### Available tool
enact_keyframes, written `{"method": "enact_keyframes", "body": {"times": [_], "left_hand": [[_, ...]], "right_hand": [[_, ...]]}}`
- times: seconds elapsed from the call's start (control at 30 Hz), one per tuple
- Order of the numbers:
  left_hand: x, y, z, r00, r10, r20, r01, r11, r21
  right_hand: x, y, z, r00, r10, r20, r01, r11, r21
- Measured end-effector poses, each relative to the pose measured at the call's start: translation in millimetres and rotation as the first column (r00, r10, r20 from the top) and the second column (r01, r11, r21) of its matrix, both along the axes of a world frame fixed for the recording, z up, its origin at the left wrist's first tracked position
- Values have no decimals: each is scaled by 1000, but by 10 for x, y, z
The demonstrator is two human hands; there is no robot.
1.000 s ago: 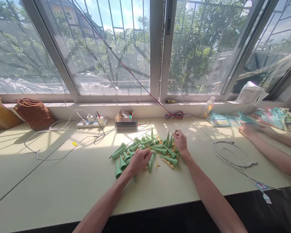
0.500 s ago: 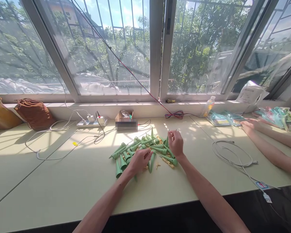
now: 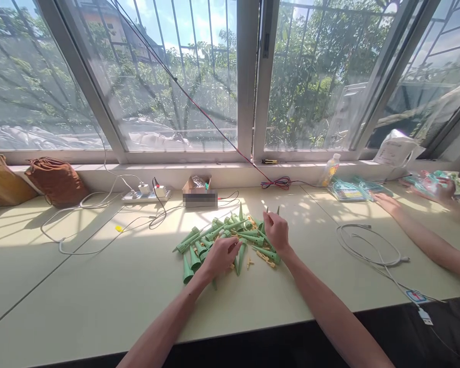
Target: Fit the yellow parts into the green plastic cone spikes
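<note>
A heap of green plastic cone spikes (image 3: 214, 237) lies mid-table, mixed with small yellowish pieces (image 3: 266, 258). My left hand (image 3: 220, 254) rests on the near side of the heap, fingers curled around a green spike. Over the right side of the heap, my right hand (image 3: 276, 231) is raised with fingers closed on green spikes whose tips stick up above the fingers.
On the pale table (image 3: 99, 286) are a power strip (image 3: 145, 194) with white cables, a small cardboard box (image 3: 199, 191), a brown bag (image 3: 55, 180), a coiled white cable (image 3: 368, 245) and a bottle (image 3: 329, 169). At the right, another person's arms (image 3: 417, 232) handle teal packets (image 3: 352, 189).
My right hand has drawn back slightly toward me and to the left, lifting spikes off the heap. The other person's hands have shifted among the packets. My left hand stays put.
</note>
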State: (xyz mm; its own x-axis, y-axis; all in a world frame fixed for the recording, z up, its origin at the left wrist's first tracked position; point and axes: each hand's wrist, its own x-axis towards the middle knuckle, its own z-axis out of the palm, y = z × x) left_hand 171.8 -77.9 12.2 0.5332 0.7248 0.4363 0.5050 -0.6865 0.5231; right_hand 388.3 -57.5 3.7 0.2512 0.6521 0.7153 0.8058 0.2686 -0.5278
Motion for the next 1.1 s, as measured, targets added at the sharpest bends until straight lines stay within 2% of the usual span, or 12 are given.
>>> {"method": "enact_keyframes", "body": {"times": [0.23, 0.37, 0.47, 0.7, 0.8, 0.9, 1.0, 1.1], "left_hand": [[-10, 10, -12, 1000, -6, -7, 6, 1000, -7], [-13, 17, -22, 1000, 0, -10, 0, 1000, 0], [-13, 18, -23, 1000, 2, -5, -2, 1000, 5], [-12, 14, -17, 1000, 11, -12, -11, 1000, 10], [-13, 7, -13, 1000, 17, -9, -17, 1000, -5], [-16, -5, -9, 1000, 17, 21, -16, 999, -44], [-22, -16, -6, 999, 26, 42, -23, 997, -74], [-32, -19, -11, 998, 27, 49, -23, 996, -89]], "right_hand": [[-7, 36, -68, 998, 24, -55, -26, 999, -38], [-43, 19, -59, 983, 98, -156, -109, 992, -62], [-69, -8, -33, 977, 108, -184, -119, 991, -53], [-124, -137, 53, 984, 3, -180, 18, 993, 115], [-187, -217, 75, 981, 14, -193, 23, 982, 187], [-287, -297, 89, 979, 101, -179, -58, 971, 231], [-406, -374, 102, 962, 237, -137, -202, 952, 230], [-512, -440, 107, 916, 392, -86, -366, 903, 225]]}}
